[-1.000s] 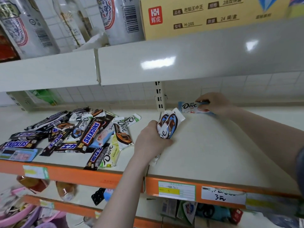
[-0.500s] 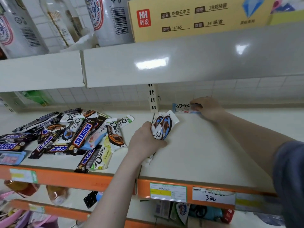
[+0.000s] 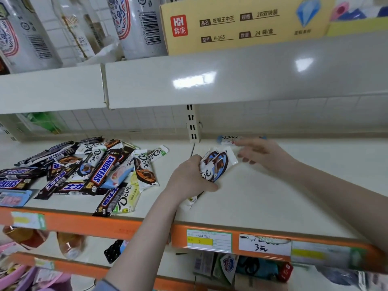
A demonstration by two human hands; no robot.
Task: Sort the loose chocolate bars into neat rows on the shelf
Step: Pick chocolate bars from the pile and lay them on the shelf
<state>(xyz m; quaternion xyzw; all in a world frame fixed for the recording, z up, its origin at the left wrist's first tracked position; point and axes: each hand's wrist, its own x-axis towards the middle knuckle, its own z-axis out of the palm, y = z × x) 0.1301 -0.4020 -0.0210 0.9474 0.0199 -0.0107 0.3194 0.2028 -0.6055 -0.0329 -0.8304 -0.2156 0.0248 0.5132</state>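
A loose pile of chocolate bars [image 3: 88,171], Snickers and Dove among them, covers the left part of the cream shelf [image 3: 273,198]. My left hand [image 3: 189,179] is shut on a small bunch of white-and-blue Dove bars [image 3: 216,164] near the shelf's middle. One light-blue Dove bar [image 3: 230,139] lies flat against the back wall, just right of the upright post. My right hand [image 3: 262,153] hovers just in front of that bar with fingers spread and nothing in it.
An upper shelf [image 3: 210,80] overhangs close above, carrying a yellow carton [image 3: 241,24] and white packages. A slotted metal post [image 3: 192,122] stands at the back. The orange front edge [image 3: 147,225] bears price labels. More goods sit on lower shelves.
My right hand set the light-blue Dove bar against the back wall, let go and drew back a little. My left hand keeps hold of its bunch of Dove bars.
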